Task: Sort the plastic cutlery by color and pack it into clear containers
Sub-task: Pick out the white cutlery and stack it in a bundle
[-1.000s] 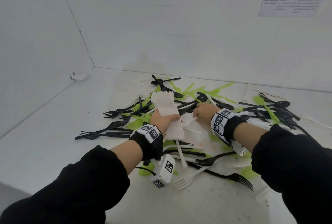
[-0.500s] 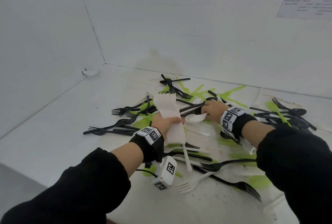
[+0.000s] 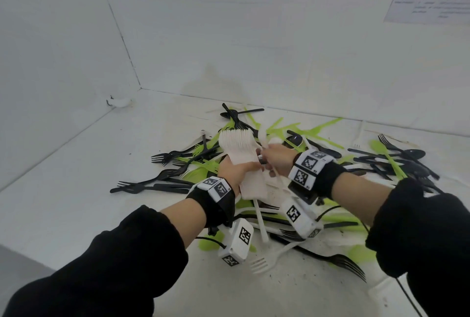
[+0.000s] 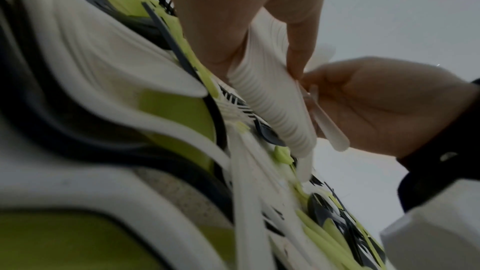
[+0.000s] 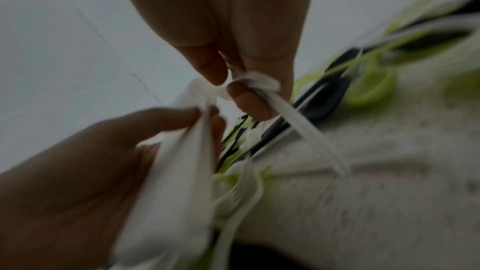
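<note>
My left hand (image 3: 235,168) grips the white fork stack (image 3: 240,156); my right hand (image 3: 277,157) pinches a white spoon (image 4: 328,123). I should align it flush before sliding it in.

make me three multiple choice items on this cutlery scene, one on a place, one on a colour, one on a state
1. Where is the stack of white forks?
A. in the left hand
B. flat on the table
C. inside a clear container

2. What colour is the piece that the right hand pinches?
A. black
B. green
C. white

3. How does the black fork at the pile's left edge lie?
A. held upright
B. loose on the table
C. packed in a box

Key: 1 A, the fingers wrap the stack above the pile. 2 C, the right wrist view shows a white handle between thumb and fingers. 3 B, it lies flat, with no hand on it.
</note>
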